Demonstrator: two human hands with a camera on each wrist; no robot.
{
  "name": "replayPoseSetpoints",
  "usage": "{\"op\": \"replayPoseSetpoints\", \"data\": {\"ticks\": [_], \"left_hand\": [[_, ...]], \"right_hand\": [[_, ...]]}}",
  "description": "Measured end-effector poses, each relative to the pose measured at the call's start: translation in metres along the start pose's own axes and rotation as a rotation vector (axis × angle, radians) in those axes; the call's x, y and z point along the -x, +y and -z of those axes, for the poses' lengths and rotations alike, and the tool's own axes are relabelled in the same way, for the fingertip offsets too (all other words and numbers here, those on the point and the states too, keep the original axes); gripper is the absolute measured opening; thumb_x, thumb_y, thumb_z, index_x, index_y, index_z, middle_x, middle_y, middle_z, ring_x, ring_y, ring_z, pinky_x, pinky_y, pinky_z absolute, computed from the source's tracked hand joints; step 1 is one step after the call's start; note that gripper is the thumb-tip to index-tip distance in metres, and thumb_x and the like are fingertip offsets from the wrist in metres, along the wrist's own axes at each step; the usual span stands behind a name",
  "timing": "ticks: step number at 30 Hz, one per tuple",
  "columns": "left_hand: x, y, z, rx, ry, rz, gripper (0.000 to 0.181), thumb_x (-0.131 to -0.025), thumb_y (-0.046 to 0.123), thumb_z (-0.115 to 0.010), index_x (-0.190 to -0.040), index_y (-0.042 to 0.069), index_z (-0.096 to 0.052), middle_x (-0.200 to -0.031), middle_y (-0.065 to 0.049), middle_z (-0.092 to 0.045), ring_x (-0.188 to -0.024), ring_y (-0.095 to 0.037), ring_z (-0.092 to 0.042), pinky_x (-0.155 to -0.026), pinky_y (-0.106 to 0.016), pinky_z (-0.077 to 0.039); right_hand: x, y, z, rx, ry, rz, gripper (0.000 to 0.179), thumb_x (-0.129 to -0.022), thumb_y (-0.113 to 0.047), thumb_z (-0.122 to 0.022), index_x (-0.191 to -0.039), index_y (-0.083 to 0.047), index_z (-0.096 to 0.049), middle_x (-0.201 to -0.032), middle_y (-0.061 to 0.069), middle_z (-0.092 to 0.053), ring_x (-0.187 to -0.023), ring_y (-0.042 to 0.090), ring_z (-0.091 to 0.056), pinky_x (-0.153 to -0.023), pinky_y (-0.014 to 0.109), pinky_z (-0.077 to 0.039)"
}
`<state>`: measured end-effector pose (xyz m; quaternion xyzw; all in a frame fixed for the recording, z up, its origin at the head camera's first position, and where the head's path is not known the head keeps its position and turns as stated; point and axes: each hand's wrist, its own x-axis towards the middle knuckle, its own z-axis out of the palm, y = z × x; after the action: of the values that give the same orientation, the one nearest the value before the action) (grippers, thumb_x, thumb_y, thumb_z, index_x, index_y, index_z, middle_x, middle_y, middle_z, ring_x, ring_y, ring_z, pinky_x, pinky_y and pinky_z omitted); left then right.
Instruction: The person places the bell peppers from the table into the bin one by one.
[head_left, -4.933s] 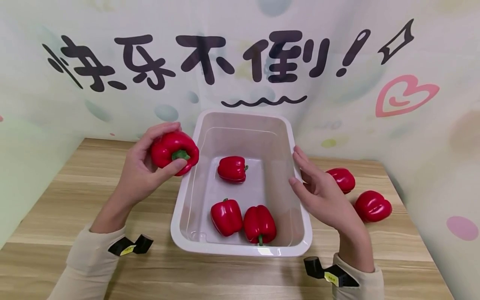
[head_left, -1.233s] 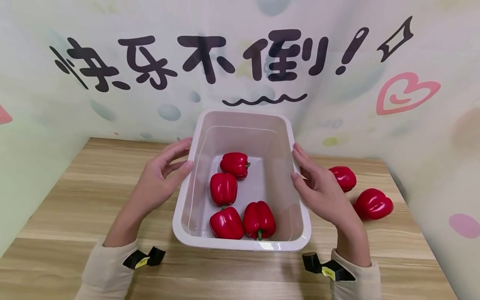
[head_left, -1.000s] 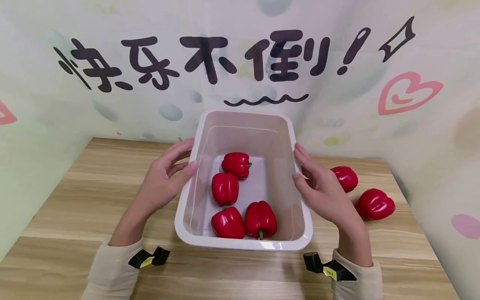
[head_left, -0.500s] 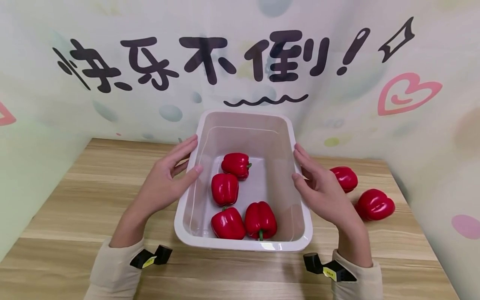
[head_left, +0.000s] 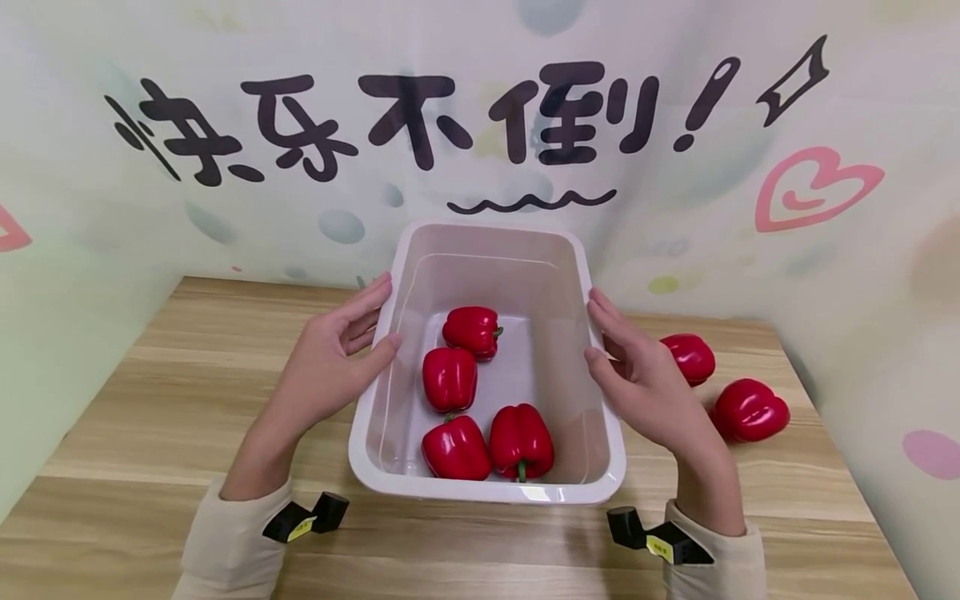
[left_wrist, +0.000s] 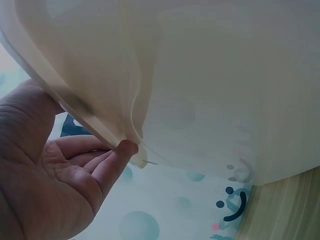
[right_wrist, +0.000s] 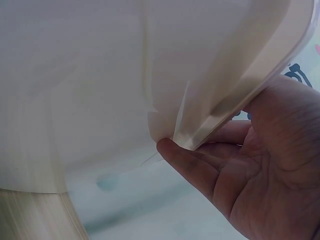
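Centre table, the deep off-white rectangular plastic tub (head_left: 480,490) stood on the pale wood-grained table (head_left: 135,417), four glossy red bell peppers (head_left: 450,378) lying inside! The left hand (head_left: 326,367) pinched one long rim, thumb against fingers; the right hand (head_left: 648,383) gripped the opposite rim. Two other red peppers (head_left: 750,410) lay just beyond that hand.

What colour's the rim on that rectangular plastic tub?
The tub's rim is white, clearest in the head view.
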<state>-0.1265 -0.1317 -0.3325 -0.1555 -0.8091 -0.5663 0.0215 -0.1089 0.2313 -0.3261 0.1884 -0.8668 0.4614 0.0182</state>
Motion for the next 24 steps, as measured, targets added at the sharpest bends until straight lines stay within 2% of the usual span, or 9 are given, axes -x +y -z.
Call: {"op": "replayPoseSetpoints", "data": {"ticks": [8,24], "left_hand": [[-0.0003,-0.0004,-0.0001,0.060,-0.006,0.005,0.067,-0.097,-0.001,-0.068,-0.160,0.002,-0.043,-0.169,-0.010,-0.042,-0.146,-0.037,-0.055,-0.097,-0.036,-0.056],[0.0012,-0.0002,-0.0027,0.073,-0.011,0.036,0.067,-0.099,0.001,-0.065,-0.161,0.003,-0.040,-0.172,-0.006,-0.038,-0.150,-0.037,-0.050,-0.091,-0.043,-0.059]], "right_hand": [[-0.0003,0.0000,0.0000,0.006,0.002,0.003,0.064,-0.104,-0.005,-0.060,-0.164,-0.006,-0.036,-0.175,0.005,-0.031,-0.150,0.041,-0.049,-0.097,0.046,-0.056],[-0.0006,0.0003,0.0010,-0.022,-0.012,-0.020,0.065,-0.104,-0.006,-0.061,-0.165,-0.009,-0.035,-0.176,0.002,-0.030,-0.152,0.039,-0.047,-0.098,0.045,-0.056]]}}
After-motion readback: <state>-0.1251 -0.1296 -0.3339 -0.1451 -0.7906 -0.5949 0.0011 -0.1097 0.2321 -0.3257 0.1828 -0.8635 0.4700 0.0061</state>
